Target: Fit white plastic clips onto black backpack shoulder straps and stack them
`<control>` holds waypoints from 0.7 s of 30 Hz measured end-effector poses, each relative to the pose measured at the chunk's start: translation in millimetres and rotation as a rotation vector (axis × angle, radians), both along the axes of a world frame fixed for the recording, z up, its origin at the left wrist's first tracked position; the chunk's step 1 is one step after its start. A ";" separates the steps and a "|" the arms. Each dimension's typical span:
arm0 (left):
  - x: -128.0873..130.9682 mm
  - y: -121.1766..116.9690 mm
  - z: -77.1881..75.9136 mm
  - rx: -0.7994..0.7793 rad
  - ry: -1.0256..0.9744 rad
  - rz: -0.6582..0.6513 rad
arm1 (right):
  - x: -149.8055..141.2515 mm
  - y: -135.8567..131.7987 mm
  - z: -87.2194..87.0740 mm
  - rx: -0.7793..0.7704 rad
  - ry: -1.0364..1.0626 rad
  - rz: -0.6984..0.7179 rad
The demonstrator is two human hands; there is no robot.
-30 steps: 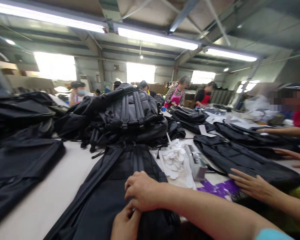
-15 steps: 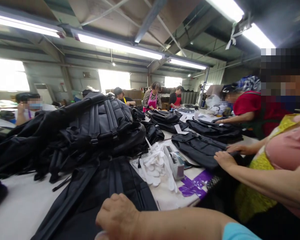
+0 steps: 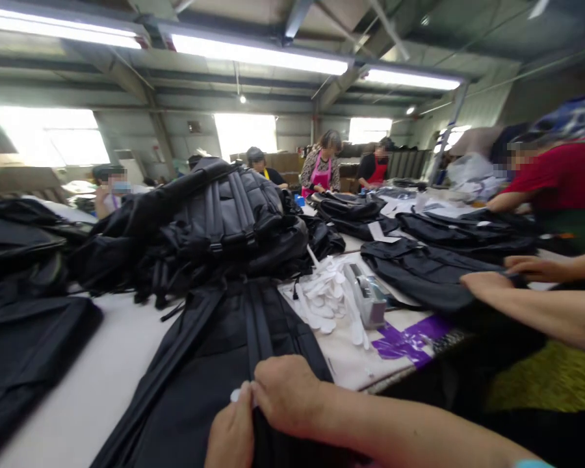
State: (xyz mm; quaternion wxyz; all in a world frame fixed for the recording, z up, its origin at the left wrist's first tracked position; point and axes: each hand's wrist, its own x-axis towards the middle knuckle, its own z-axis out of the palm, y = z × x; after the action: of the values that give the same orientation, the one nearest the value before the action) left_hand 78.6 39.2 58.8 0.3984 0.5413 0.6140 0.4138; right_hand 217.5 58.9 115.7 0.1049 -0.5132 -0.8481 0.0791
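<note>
A black backpack (image 3: 199,390) lies on the white-topped table in front of me, its straps running away from me. Over its near part my left hand (image 3: 231,429) and my right hand (image 3: 292,393) meet, fingertips touching. The left one is closed in a pinch, and a small rounded white piece (image 3: 234,394) pokes out at its fingertips. My right hand is curled closed beside it, just over a black strap (image 3: 258,325); its fingers hide what they grip. Beyond the backpack is a heap of flat white round-ended pieces (image 3: 322,296).
More black backpacks (image 3: 224,214) are piled behind, with others (image 3: 24,344) at left. A grey device (image 3: 368,299) stands beside the white pieces, near purple tape (image 3: 409,341) on the table edge. A co-worker's hands (image 3: 490,283) rest on another black bag (image 3: 419,273) at right.
My view has turned left and down. My left hand has come up into view and met my right hand over the backpack. The small white piece now shows between them.
</note>
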 end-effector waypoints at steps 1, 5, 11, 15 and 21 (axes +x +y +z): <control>2.2 -1.8 1.0 -0.025 0.017 0.007 | 1.0 -0.4 -2.5 0.002 0.055 -0.017; 8.0 -3.9 3.6 -0.116 -0.142 0.067 | 8.5 7.0 -21.2 -0.047 0.245 -0.057; -1.2 -3.6 3.7 -0.259 -0.456 0.039 | 39.2 16.6 -27.8 -0.018 0.508 0.025; -1.7 -1.1 -1.4 -0.240 -0.456 -0.010 | 53.5 12.5 -2.4 0.104 0.439 0.373; 3.0 -0.3 4.0 -0.206 -0.404 0.022 | 38.2 8.3 -0.2 0.140 0.070 0.600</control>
State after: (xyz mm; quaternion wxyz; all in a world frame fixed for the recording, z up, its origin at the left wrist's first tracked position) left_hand 81.6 38.9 62.8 0.5618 0.3971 0.5668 0.4532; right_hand 255.7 67.2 115.4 0.1411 -0.2283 -0.9611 0.0658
